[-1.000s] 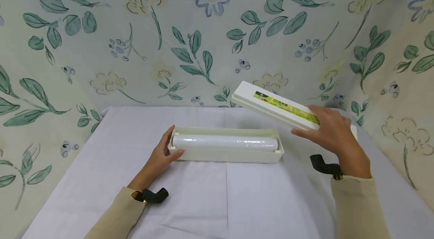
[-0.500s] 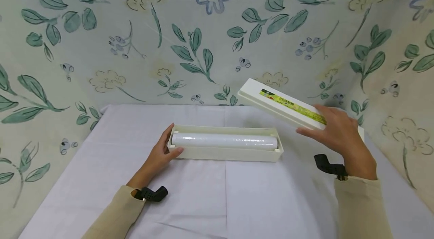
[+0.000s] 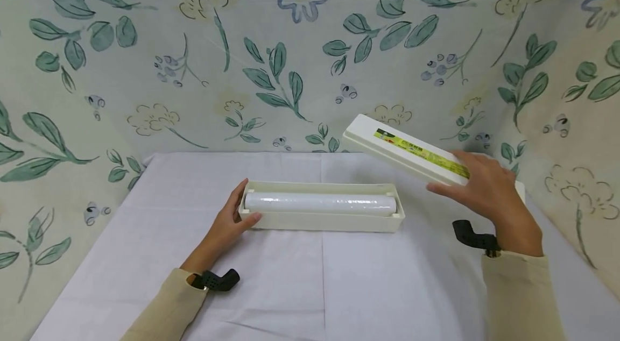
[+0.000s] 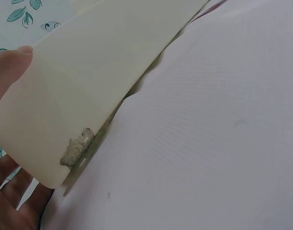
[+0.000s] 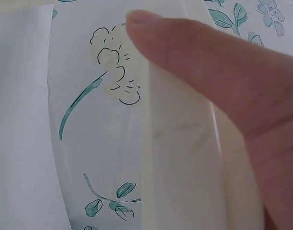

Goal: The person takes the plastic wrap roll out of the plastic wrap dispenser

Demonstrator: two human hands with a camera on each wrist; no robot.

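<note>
A long cream box point(image 3: 324, 222) sits on the table, its top uncovered, with a shiny white roll of cling film point(image 3: 319, 203) lying inside. My left hand point(image 3: 224, 229) grips the box's left end, thumb on the front wall. In the left wrist view that thumb point(image 4: 12, 67) presses the plain box wall point(image 4: 84, 76), where a torn sticker patch point(image 4: 77, 151) shows near the bottom edge. My right hand point(image 3: 489, 190) holds the white lid point(image 3: 360, 127) by its right part, tilted in the air, a yellow-green label point(image 3: 421, 154) on top.
White cloth point(image 3: 281, 282) covers the table. Behind it and along the sides hangs a floral curtain point(image 3: 290, 131), close to the raised lid. Both wrists carry black camera mounts point(image 3: 220, 280).
My right hand has carried the lid a little to the right. The box, the roll and my left hand stay in place.
</note>
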